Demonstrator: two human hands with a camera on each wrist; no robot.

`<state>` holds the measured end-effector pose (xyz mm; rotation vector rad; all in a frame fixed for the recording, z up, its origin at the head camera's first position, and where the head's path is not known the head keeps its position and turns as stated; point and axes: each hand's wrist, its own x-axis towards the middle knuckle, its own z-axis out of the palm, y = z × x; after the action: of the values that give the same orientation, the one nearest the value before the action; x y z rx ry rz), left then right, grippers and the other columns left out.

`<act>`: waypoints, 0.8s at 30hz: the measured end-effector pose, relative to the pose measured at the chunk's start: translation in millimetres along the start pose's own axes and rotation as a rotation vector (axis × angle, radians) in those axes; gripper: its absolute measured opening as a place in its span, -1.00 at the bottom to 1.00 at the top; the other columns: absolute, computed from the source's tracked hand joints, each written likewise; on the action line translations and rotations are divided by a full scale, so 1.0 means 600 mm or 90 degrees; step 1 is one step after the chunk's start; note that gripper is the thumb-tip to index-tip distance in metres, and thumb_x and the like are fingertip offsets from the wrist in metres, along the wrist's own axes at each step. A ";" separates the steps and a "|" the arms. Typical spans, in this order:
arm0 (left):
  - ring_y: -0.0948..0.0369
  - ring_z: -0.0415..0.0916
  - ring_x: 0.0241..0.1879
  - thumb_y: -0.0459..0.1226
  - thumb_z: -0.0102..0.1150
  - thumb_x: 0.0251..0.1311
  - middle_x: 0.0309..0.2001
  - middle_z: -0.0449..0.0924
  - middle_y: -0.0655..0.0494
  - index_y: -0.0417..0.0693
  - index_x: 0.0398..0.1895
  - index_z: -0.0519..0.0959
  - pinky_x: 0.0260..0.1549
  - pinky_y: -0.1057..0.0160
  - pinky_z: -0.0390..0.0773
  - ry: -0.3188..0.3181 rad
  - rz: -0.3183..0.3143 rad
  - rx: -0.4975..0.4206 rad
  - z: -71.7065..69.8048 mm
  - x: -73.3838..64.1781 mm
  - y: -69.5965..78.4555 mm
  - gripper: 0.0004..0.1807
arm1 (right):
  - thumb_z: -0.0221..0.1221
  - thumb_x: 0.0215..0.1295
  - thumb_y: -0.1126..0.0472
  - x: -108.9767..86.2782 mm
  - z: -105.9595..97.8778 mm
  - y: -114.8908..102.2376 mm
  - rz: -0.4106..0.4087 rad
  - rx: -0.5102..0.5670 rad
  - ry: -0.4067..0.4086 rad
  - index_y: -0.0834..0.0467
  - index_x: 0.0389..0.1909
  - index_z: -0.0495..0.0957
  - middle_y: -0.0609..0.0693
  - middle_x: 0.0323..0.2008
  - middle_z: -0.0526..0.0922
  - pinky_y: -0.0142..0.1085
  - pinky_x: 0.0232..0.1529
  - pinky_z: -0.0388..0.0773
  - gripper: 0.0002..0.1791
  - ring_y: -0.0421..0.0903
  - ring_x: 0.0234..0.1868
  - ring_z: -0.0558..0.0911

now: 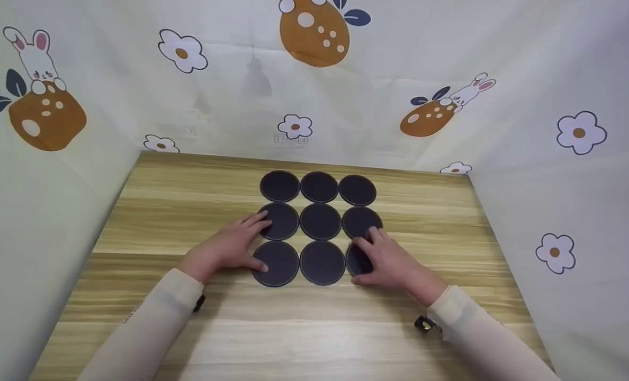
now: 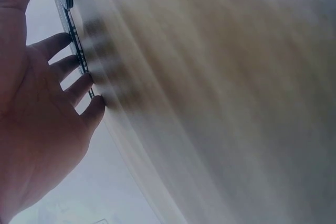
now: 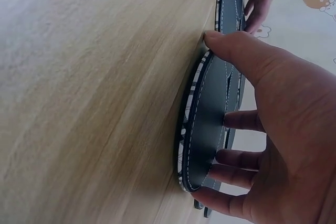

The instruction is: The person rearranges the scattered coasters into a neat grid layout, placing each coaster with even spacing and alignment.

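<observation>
Round black coasters (image 1: pixel 322 263) with pale stitched rims lie flat on a wooden table in three rows of three, edge to edge. My left hand (image 1: pixel 230 246) rests at the left side, fingertips on the middle-row left coaster (image 1: pixel 284 222) and thumb on the front left coaster (image 1: pixel 280 264). Its fingers look fairly straight in the left wrist view. At the front right corner, my right hand (image 1: pixel 391 262) holds a coaster (image 3: pixel 206 124) by its rim, thumb and little finger at opposite edges. A checked black-and-white edge shows under that coaster in the right wrist view.
The wooden tabletop (image 1: pixel 304 328) extends around the coasters on every side. Pale cloth (image 1: pixel 230 95) printed with rabbits, oranges and flowers hangs behind the table and along both sides. Dark wrist devices (image 1: pixel 425 324) show below the sleeves.
</observation>
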<state>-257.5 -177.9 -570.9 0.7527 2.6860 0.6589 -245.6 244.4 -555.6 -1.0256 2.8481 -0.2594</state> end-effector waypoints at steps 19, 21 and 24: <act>-0.32 -0.04 0.71 0.20 0.69 0.08 0.79 -0.03 -0.15 -0.16 0.75 0.22 0.58 -0.44 0.12 -0.006 -0.003 0.003 -0.001 0.002 -0.003 0.29 | 0.60 0.13 -0.29 -0.006 0.002 -0.012 -0.001 -0.010 0.020 0.19 0.47 0.55 0.15 0.01 0.41 0.03 0.02 0.60 0.00 0.13 0.01 0.44; -0.33 -0.04 0.71 0.20 0.69 0.08 0.79 -0.02 -0.16 -0.18 0.75 0.22 0.57 -0.45 0.14 -0.007 0.000 0.003 -0.001 0.001 -0.003 0.30 | 0.59 0.14 -0.29 -0.007 0.002 -0.014 0.003 -0.008 0.019 0.20 0.47 0.55 0.16 0.02 0.42 0.05 0.02 0.61 0.00 0.13 0.02 0.45; -0.34 -0.04 0.71 0.20 0.70 0.06 0.79 -0.02 -0.17 -0.18 0.75 0.23 0.56 -0.46 0.14 -0.006 -0.002 0.002 -0.002 0.001 -0.002 0.30 | 0.58 0.15 -0.30 -0.008 0.002 -0.016 0.009 -0.006 0.020 0.20 0.47 0.55 0.15 0.05 0.43 0.07 0.04 0.61 0.00 0.13 0.04 0.45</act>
<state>-258.8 -178.9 -570.8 0.7504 2.6790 0.6491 -236.0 240.1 -555.1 -1.0117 2.8858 -0.2638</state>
